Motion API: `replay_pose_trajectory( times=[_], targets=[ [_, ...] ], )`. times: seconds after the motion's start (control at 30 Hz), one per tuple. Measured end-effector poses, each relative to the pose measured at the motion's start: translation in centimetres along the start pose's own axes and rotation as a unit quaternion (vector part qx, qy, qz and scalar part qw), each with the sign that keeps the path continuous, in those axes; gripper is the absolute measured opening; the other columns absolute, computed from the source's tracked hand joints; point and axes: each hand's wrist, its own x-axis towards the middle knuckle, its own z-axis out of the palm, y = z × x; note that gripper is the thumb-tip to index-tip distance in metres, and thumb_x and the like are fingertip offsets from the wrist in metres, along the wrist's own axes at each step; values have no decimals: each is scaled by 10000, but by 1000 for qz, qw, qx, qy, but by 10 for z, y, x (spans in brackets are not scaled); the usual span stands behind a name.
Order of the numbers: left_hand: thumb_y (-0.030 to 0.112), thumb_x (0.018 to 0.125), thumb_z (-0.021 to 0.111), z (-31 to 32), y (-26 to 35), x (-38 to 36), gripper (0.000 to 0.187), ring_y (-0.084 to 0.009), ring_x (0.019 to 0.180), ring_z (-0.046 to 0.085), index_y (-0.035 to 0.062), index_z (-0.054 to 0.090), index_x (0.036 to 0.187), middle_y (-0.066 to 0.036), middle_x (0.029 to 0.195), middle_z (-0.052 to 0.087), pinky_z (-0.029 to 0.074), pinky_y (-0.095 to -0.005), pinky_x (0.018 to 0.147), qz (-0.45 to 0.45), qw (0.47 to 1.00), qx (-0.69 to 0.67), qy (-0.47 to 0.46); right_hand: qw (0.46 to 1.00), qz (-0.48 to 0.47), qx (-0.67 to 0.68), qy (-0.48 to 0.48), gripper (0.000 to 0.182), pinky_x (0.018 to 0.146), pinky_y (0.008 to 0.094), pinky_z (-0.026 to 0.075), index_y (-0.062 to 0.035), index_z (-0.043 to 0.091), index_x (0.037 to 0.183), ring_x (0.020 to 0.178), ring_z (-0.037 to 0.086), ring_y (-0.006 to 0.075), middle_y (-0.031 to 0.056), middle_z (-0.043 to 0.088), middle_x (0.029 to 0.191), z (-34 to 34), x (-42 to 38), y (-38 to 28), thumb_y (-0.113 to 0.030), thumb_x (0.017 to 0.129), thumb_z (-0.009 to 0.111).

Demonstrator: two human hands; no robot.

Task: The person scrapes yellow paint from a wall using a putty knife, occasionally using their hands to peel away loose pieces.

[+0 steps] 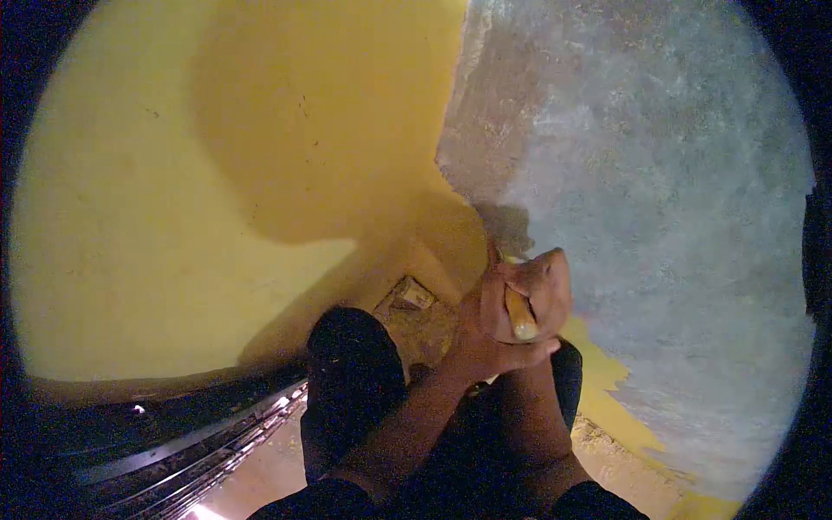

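Both my hands are together in front of the wall corner, right of the middle of the view. My right hand (548,284) is closed around a paintbrush (521,317), whose rounded, yellowish handle end points back toward me. Its bristles are mostly hidden beyond the fist, close to the wall. My left hand (487,342) is wrapped round my right wrist from below, thumb stretched to the right. Just beyond the hands, yellow paint (455,230) meets the unpainted grey wall (659,191) along an uneven edge.
A yellow wall (113,243) fills the left, with a large shadow on it. My bent knees (351,351) frame the hands. A small rectangular box (414,295) sits low in the corner between them. Long dark metal strips (199,451) lie at the lower left.
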Motion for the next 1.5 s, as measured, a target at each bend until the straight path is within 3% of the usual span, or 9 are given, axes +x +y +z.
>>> replay_pose_trajectory(
  times=[0.23, 0.3, 0.53, 0.63, 0.7, 0.93, 1.13, 1.23, 1.5],
  targets=[
    [428, 617, 956, 1, 0, -5, 1018, -414, 1220, 608, -4, 446, 1385, -246, 1297, 593, 482, -490, 1049, 70, 989, 114, 64, 999, -42, -21, 4, 280, 531, 364, 404, -109, 631, 903, 654, 537, 258, 85, 506, 766, -3, 9, -26, -76, 696, 816],
    [426, 613, 955, 4, 5, -8, 996, -420, 1207, 615, -5, 461, 1364, -249, 1275, 603, 488, -493, 1037, 115, 971, 196, 79, 996, 62, -36, 45, 262, 532, 359, 391, -110, 631, 904, 643, 521, 254, 84, 498, 765, 1, -2, -18, -102, 713, 811],
    [399, 623, 943, -8, 26, -8, 980, -444, 1158, 629, -14, 457, 1367, -248, 1216, 624, 507, -481, 1013, 41, 971, 233, 25, 999, -19, -39, 28, 238, 537, 367, 376, -83, 598, 864, 655, 503, 259, 87, 467, 742, -4, 13, -29, -70, 726, 791],
    [771, 641, 811, -6, 23, -5, 1328, -446, 1437, 399, -56, 283, 1536, -303, 1513, 414, 343, -542, 1187, -48, 982, 170, -59, 998, -23, 24, 60, 235, 538, 379, 371, -74, 586, 879, 660, 490, 273, 101, 452, 741, -2, 15, -30, -27, 734, 764],
    [373, 636, 932, 5, 6, 3, 940, -432, 1153, 634, -7, 468, 1359, -243, 1202, 630, 519, -458, 997, 28, 986, 146, 76, 998, -9, 37, 52, 202, 554, 362, 379, -73, 587, 826, 684, 499, 253, 91, 488, 781, 10, 10, -12, -49, 744, 770],
    [310, 646, 923, 3, 69, -6, 860, -406, 1116, 657, -1, 487, 1319, -230, 1171, 641, 535, -447, 962, 101, 993, 45, 47, 995, 5, 25, 99, 200, 535, 345, 348, -72, 567, 758, 650, 466, 237, 86, 498, 744, 4, 21, -33, -27, 731, 760],
    [250, 646, 915, 10, 44, -3, 809, -373, 1068, 684, -3, 497, 1292, -214, 1146, 650, 545, -466, 933, 18, 983, 175, 59, 993, -17, 70, 90, 206, 549, 365, 386, -78, 584, 787, 653, 490, 239, 91, 535, 765, 9, 13, -21, -24, 726, 773],
    [225, 639, 910, 2, 64, 2, 780, -355, 1018, 703, 1, 508, 1268, -197, 1097, 660, 556, -473, 898, 136, 982, 98, 92, 987, 4, 128, 102, 201, 587, 383, 416, -87, 593, 804, 709, 518, 241, 91, 547, 780, 10, 11, -17, -26, 735, 772],
    [237, 625, 915, 8, 24, -2, 811, -365, 1055, 711, -2, 505, 1282, -218, 1126, 671, 570, -441, 918, 31, 984, 151, 86, 996, -15, 51, 68, 102, 650, 416, 474, -76, 623, 825, 747, 548, 276, 104, 595, 775, -5, 24, -32, -37, 796, 713]
  ],
)
